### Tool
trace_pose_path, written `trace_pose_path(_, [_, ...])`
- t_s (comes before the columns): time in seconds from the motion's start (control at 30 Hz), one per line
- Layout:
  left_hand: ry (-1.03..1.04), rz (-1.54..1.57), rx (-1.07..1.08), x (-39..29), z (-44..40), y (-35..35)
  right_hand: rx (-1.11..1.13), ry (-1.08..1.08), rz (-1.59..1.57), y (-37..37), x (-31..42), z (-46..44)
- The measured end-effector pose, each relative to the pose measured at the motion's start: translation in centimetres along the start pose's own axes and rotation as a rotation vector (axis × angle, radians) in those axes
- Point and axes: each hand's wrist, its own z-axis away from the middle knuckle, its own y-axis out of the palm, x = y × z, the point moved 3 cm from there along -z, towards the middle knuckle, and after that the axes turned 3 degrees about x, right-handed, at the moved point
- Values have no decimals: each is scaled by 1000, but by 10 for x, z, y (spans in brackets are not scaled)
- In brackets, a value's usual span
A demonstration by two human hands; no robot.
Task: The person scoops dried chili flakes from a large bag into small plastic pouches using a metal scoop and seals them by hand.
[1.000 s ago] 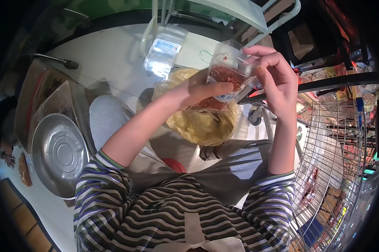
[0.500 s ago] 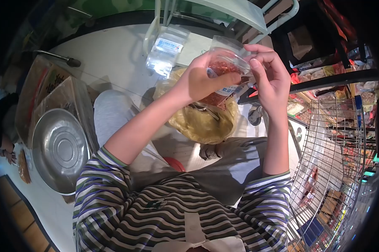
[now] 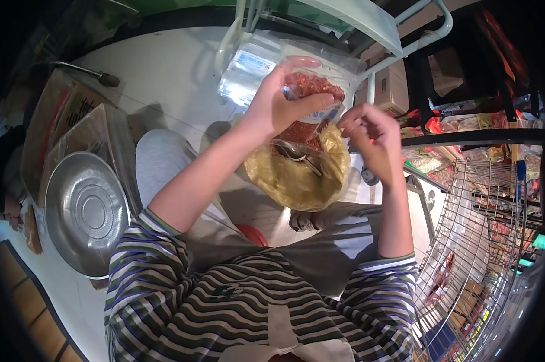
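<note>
My left hand (image 3: 275, 105) is closed on a clear pouch of red chili flakes (image 3: 311, 85). The pouch bears a blue-and-white label, and my thumb lies across its front. Its lower end hangs over a yellow plastic bag (image 3: 296, 184) that also holds red flakes and a metal utensil (image 3: 311, 163), mostly hidden. At the raised right rim of that yellow bag, my right hand (image 3: 375, 136) has its fingers curled in a pinch on the plastic. Flat clear pouches (image 3: 246, 69) with blue labels lie just beyond my left hand.
A metal bowl (image 3: 91, 214) rests at left beside cardboard in plastic (image 3: 97, 123). A pale metal stand (image 3: 369, 21) is ahead. On the right are a wire cart (image 3: 465, 235), a cardboard box (image 3: 390, 90) and packaged goods (image 3: 459, 123). Part of another person's hand (image 3: 9, 220) shows far left.
My right hand has left the chili flake pouch's top edge and come down to the yellow bag's rim, which is now raised. My left hand still holds the pouch.
</note>
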Motion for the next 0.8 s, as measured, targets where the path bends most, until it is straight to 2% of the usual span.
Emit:
trace_pose_path(0.1, [7,26,-35,0,-3,-8,68,-158,127,19,10,1])
trace_pose_path(0.23, [58,-23,-25,-4,-7,-11,81,-110,129,31,4,-2])
trace_pose_path(0.3, [78,-56,-26,-6,-9,-13,37,-174,184,30,2,-3])
trace_pose_path(0.4, [51,12,-55,-12,-11,-15,28,-119,88,32,-3,-3])
trace_pose_path(0.5, [57,-35,-19,-19,-11,-18,46,-55,33,32,-9,-2])
trace_pose_path(0.73, [135,-249,37,-20,-11,-18,46,-91,85,34,-11,3])
trace_pose_path(0.8, [148,-285,45,-19,-10,-15,55,-50,-25,34,-11,4])
